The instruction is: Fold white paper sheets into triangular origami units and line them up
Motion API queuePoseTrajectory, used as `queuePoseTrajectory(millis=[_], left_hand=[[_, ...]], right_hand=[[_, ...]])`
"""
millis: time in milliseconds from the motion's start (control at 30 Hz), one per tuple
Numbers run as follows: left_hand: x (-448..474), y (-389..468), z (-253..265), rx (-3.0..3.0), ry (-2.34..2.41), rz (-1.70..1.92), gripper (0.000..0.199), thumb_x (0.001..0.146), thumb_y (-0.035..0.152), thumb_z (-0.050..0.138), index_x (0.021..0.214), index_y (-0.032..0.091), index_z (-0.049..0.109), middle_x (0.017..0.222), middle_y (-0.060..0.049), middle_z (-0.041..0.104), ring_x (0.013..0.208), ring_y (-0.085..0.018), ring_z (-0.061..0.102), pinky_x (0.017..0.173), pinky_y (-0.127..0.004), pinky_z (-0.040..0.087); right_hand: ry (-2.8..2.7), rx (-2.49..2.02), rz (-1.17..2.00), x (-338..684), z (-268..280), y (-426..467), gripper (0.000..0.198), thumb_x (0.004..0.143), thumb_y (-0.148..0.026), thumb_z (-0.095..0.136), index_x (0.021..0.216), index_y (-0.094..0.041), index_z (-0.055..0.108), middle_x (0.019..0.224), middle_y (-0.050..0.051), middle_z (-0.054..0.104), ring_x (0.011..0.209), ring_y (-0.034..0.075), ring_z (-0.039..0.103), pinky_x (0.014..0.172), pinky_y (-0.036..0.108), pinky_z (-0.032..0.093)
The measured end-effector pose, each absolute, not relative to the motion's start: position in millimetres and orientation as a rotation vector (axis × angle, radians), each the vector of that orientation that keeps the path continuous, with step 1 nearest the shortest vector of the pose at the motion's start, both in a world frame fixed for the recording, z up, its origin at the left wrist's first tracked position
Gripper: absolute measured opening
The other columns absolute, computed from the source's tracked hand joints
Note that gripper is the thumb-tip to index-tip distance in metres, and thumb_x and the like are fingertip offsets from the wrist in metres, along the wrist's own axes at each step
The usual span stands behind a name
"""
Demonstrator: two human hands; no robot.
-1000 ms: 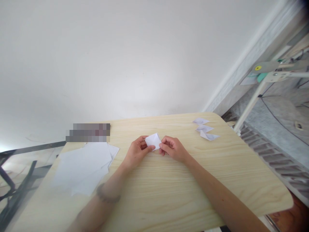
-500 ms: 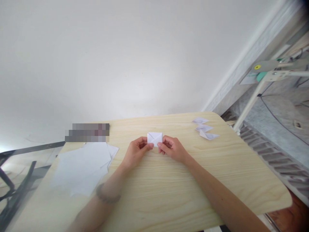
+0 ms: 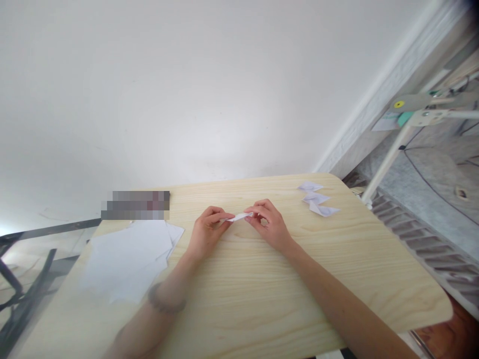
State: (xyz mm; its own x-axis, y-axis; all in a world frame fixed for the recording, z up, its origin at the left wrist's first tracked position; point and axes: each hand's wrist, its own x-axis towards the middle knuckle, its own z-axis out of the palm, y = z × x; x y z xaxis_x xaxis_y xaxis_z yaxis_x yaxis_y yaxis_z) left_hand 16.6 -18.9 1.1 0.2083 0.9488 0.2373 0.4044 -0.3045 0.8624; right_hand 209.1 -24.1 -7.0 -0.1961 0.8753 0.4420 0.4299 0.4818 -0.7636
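A small piece of folded white paper (image 3: 240,217) is held over the middle of the table, seen nearly edge-on as a thin strip. My left hand (image 3: 209,228) pinches its left end between thumb and fingers. At its right end, my right hand (image 3: 268,223) grips it the same way, with the fingertips partly covering it. A dark bead bracelet (image 3: 167,298) circles my left wrist. Off to the right of my right hand lie three folded white paper pieces (image 3: 316,198) with pointed ends, set close together in a column.
Loose white sheets (image 3: 127,259) are spread on the left side of the pale wooden table (image 3: 239,294). Behind them is a blurred-out dark object (image 3: 134,205). A white wall (image 3: 224,89) rises at the back edge. A white metal frame (image 3: 389,154) stands beyond the right edge.
The folded paper has tipped from showing its flat rectangular face to nearly edge-on. Both hands have shifted their grip towards its ends. The three folded pieces and the sheets stay put.
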Motion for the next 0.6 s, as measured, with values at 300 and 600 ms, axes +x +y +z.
queuePoseTrajectory(millis=[300, 600], left_hand=[[9.9, -16.8, -6.4, 2.303, 1.255, 0.815, 0.016, 0.076, 0.027, 0.057, 0.085, 0.026, 0.069, 0.1, -0.006, 0.057, 0.097, -0.022, 0.05, 0.087, -0.037, 0.038], [12.3, -20.3, 3.2, 2.185, 1.303, 0.733, 0.032, 0.085, 0.032, 0.043, 0.111, 0.024, 0.059, 0.087, -0.005, 0.061, 0.08, -0.017, 0.056, 0.076, -0.03, 0.043]], right_hand=[[-2.187, -1.09, 0.494, 220.2, -5.6, -19.8, 0.017, 0.077, -0.016, 0.056, 0.089, -0.022, 0.065, 0.093, 0.005, 0.056, 0.092, 0.018, 0.05, 0.084, 0.035, 0.042], [-2.039, -1.073, 0.609, 220.7, -9.9, -18.0, 0.02, 0.084, -0.021, 0.047, 0.094, -0.022, 0.065, 0.092, 0.003, 0.063, 0.084, 0.014, 0.058, 0.078, 0.028, 0.047]])
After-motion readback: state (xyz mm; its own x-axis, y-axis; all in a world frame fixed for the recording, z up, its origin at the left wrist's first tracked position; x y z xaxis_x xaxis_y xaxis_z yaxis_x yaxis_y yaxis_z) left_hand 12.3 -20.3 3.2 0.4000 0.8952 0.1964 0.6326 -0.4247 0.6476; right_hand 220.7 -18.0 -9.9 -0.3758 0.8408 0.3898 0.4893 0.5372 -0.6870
